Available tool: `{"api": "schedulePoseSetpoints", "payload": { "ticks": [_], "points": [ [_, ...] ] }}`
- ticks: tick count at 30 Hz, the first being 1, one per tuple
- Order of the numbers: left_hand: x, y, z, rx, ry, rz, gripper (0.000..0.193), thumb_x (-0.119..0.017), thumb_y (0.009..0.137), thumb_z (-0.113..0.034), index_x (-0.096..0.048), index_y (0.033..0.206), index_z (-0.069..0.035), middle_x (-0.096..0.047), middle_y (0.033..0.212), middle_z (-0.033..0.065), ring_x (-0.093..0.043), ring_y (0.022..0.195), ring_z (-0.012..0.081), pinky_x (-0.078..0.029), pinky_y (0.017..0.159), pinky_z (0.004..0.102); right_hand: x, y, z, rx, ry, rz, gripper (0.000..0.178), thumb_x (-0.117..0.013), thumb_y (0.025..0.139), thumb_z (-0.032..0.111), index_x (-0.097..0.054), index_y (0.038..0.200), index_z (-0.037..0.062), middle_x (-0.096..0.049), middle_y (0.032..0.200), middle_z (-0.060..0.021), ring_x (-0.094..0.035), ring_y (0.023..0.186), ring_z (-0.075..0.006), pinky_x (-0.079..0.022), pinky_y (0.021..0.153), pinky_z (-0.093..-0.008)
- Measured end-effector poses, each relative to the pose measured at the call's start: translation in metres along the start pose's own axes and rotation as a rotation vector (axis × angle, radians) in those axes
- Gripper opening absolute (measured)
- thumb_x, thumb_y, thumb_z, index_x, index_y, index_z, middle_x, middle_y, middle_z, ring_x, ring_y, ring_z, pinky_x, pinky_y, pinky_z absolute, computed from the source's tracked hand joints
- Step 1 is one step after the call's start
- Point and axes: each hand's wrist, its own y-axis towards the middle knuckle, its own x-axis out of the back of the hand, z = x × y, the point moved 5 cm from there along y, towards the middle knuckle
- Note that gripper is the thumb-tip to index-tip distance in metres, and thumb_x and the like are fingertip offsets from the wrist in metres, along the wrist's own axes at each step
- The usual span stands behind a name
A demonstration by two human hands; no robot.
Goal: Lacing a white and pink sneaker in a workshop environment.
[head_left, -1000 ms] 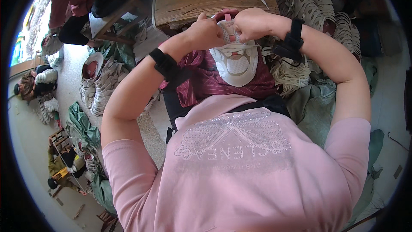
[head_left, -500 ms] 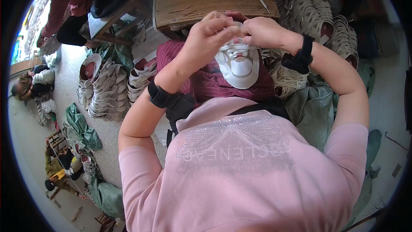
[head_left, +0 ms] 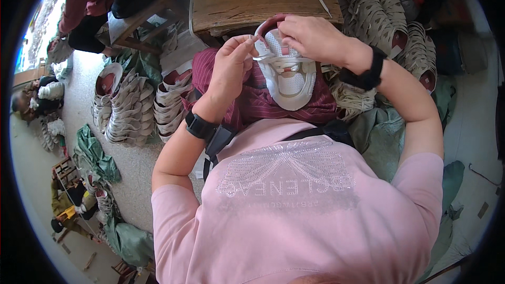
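A white shoe upper (head_left: 290, 85) with a dark red lining lies on my lap, toe toward me, a white lace crossing its front. Its opening faces the wooden table. My left hand (head_left: 231, 68) is closed in a pinch at the shoe's left side, on what looks like the lace end. Bent over the right edge of the opening, my right hand (head_left: 315, 37) grips the shoe upper beside the tongue; its fingertips are partly hidden. Under the shoe is a dark red striped cloth (head_left: 210, 71) over my legs.
A wooden table (head_left: 252, 0) stands just ahead. Stacked shoe uppers (head_left: 129, 110) are on the floor at left, more stacks (head_left: 376, 16) at far right. Pale laces (head_left: 352, 100) hang beside my lap. Green sacks (head_left: 97, 152) lie about. Other people sit at far left.
My left hand has moved left and down, away from my right hand, which has shifted slightly over the shoe. The shoe's red-lined opening now shows, and the shoe is turned a little.
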Motion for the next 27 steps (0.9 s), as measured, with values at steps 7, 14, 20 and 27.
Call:
{"api": "schedulePoseSetpoints", "payload": {
  "ticks": [7,14,20,27],
  "points": [
    [0.016,-0.011,0.009,0.030,-0.045,-0.023,0.013,-0.060,0.093,-0.015,-0.059,0.099,-0.004,-0.048,0.068,-0.0055,-0.035,0.054,0.0020,-0.026,0.047,0.0179,-0.012,0.004,0.002,0.096,-0.634,0.097,0.017,-0.062,0.075,0.011,-0.069,0.090,0.0050,-0.062,0.091,-0.0129,-0.060,0.090,-0.0299,-0.051,0.076,-0.0400],
    [0.016,-0.014,0.014,-0.036,0.136,-0.021,0.014,-0.057,0.095,-0.014,-0.060,0.100,-0.002,-0.052,0.072,-0.0040,-0.041,0.059,0.0029,-0.032,0.051,0.0180,-0.018,0.011,-0.023,-0.049,-0.420,0.313,0.014,-0.062,0.071,0.012,-0.070,0.080,0.0055,-0.063,0.087,-0.0126,-0.061,0.088,-0.0297,-0.050,0.075,-0.0399],
    [-0.019,-0.020,0.019,0.122,0.159,0.081,0.029,-0.053,0.098,-0.015,-0.057,0.121,0.002,-0.046,0.072,-0.0053,-0.035,0.056,0.0023,-0.028,0.050,0.0170,-0.022,0.011,-0.043,-0.191,-0.144,0.360,0.014,-0.061,0.070,0.015,-0.068,0.076,0.0053,-0.063,0.083,-0.0116,-0.060,0.086,-0.0299,-0.047,0.074,-0.0421],
    [-0.038,-0.020,0.019,0.332,-0.008,0.191,0.034,-0.049,0.099,-0.012,-0.052,0.128,0.004,-0.044,0.071,-0.0052,-0.032,0.054,0.0025,-0.025,0.047,0.0165,-0.026,0.006,-0.009,-0.046,-0.439,0.170,0.010,-0.062,0.068,0.016,-0.068,0.071,0.0078,-0.064,0.083,-0.0080,-0.057,0.086,-0.0285,-0.042,0.077,-0.0407]
  ]
}}
